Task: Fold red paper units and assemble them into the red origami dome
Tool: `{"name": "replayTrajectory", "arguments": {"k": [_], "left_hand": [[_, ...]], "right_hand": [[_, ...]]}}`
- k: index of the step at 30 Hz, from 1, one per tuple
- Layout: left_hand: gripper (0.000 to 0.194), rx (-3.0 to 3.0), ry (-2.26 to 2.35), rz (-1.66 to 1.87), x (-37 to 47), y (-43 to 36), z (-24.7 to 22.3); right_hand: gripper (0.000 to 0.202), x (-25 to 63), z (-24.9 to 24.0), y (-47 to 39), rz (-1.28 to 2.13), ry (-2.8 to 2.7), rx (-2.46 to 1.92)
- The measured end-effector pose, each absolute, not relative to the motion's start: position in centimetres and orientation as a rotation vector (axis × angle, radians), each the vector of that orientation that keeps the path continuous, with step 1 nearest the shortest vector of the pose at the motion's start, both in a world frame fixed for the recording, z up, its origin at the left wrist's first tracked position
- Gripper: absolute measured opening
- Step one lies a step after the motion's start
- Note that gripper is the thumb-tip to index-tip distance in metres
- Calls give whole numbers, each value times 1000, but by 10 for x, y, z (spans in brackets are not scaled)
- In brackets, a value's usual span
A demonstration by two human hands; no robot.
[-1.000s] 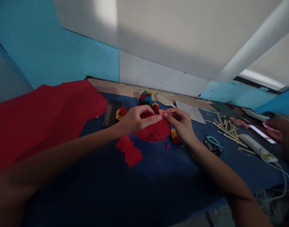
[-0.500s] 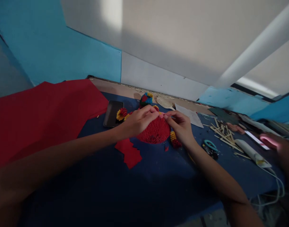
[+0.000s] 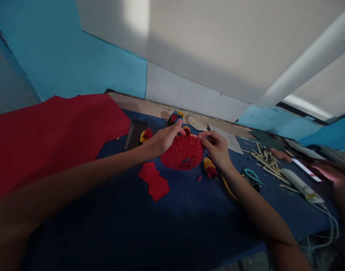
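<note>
A round red bowl-like piece of folded paper rests on the dark blue table. Against its left rim is my left hand, thumb raised and apart from the fingers, holding nothing that I can see. My right hand pinches at the right rim; the fingertips are closed on the red paper edge. Small red and yellow folded pieces lie at the left and right of the bowl. Behind it stands a multicoloured folded piece.
Red paper squares lie in front, a large red sheet at left beside a dark phone. Toward the right are teal-handled pliers, wooden sticks, a white tube and another person's hand near a lit phone.
My left hand has drawn back left from the bowl's top rim, its thumb lifting away. More of the bowl shows. My right hand remains at the right rim.
</note>
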State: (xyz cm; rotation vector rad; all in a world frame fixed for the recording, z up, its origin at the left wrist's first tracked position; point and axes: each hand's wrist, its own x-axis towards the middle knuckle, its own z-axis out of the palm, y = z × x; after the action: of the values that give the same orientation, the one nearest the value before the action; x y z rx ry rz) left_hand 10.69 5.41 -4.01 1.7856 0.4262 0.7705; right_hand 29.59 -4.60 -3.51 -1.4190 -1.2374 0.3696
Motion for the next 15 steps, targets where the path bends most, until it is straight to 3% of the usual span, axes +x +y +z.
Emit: {"name": "replayTrajectory", "arguments": {"k": [15], "left_hand": [[69, 1916, 399, 741, 106, 49, -38]], "right_hand": [[27, 303, -39, -39, 461, -1160, -1418]]}}
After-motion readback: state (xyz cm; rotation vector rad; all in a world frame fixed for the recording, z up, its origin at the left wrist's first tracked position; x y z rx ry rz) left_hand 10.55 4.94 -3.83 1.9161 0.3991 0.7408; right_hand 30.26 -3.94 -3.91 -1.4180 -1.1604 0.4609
